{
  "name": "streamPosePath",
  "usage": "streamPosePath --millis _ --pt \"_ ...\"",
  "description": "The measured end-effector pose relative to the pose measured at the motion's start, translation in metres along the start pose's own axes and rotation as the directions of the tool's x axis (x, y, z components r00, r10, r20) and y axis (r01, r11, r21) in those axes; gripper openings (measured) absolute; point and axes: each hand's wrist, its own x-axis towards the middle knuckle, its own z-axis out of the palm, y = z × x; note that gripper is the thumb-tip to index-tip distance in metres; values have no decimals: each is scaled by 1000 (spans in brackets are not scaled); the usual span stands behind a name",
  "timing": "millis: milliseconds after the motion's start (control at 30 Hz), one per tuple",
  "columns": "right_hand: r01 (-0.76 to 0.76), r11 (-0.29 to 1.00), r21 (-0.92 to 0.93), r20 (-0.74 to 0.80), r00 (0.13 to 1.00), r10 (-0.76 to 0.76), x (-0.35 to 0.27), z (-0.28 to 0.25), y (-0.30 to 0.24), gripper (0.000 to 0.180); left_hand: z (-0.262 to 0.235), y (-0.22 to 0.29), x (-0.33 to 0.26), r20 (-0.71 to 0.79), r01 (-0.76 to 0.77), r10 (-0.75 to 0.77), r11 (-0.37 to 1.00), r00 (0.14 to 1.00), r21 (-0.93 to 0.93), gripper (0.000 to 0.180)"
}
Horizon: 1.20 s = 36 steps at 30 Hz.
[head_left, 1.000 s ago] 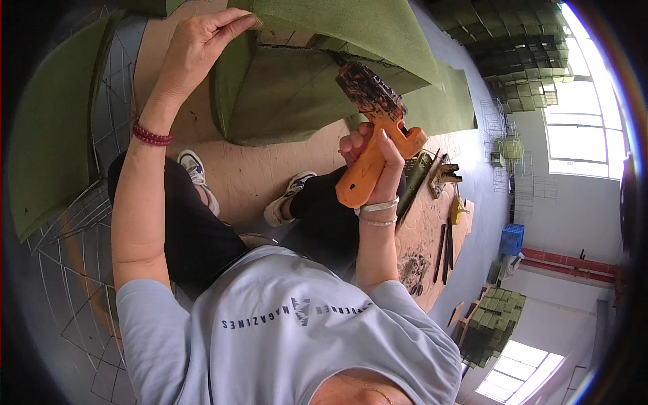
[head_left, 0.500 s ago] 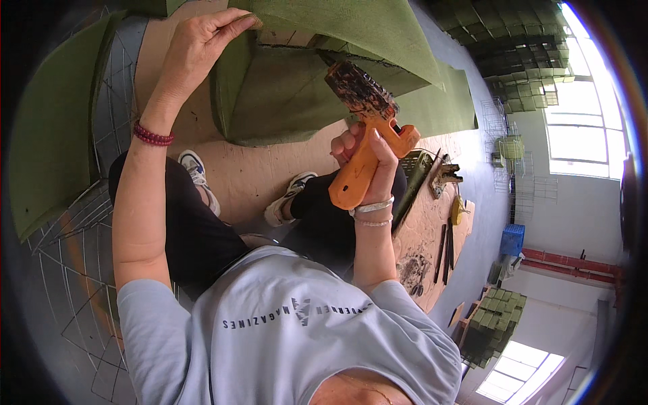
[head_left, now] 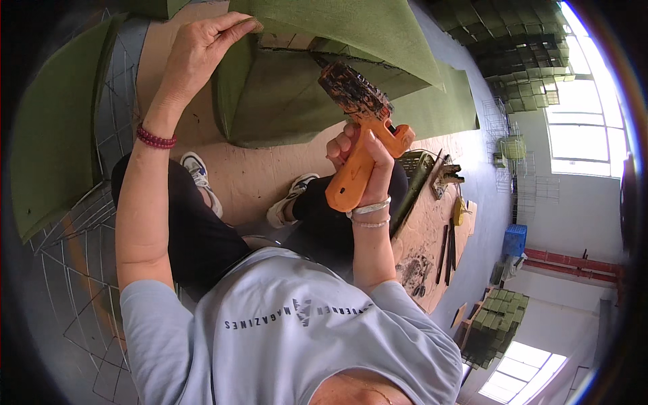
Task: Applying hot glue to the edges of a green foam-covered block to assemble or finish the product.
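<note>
"Start at the fingertips for me?"

"The left hand (head_left: 199, 52) has thumb and forefinger pinched on the edge of the green cloth (head_left: 351, 35), ahead and to the left of the orange tool (head_left: 368, 123). The right hand (head_left: 382, 170) is wrapped round that tool's handle, the blackened head leaning forward and left"

"Any room to move?"

"Left of the tool, yes: just brown sheeting (head_left: 270, 169) and the person's shoes (head_left: 198, 172) below. Ahead of it is tight, with the cloth's dark edge close by the head. To its right lies a board (head_left: 424, 236) with dark rods (head_left: 450, 253) and a yellow object (head_left: 460, 212); well beyond that, a blue crate (head_left: 514, 239)"

"What can't you make out?"

"The tool's tip, dark against dark cloth, and whether a finger rests on a trigger. The cloth's far side, ahead of the tool, is cut off"

"And compared with a second ago?"

"The tool has drifted a little left, while the left pinch has stayed on the same edge"
</note>
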Motion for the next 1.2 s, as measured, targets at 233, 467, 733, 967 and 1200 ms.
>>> streamPosePath --millis 233,467,733,967,1200 --pt "-4 1000 13 -16 1000 4 2 -2 7 30 -2 2 3 2 -5 5 1000 1000 18 21" --pt "-42 998 -46 14 999 43 -3 21 9 27 4 9 3 -10 12 -12 1000 1000 -12 22" --pt "-91 993 -71 24 995 93 1 25 19 29 4 9 0 20 34 -34 999 999 -2 21" --pt "-91 990 -104 15 996 93 4 23 22 31 5 6 7 17 -25 25 1000 1000 -1 19" --pt "55 997 -45 175 983 -46 -15 -39 -7 46 -10 33 11 183 200 -236 960 954 195 16"
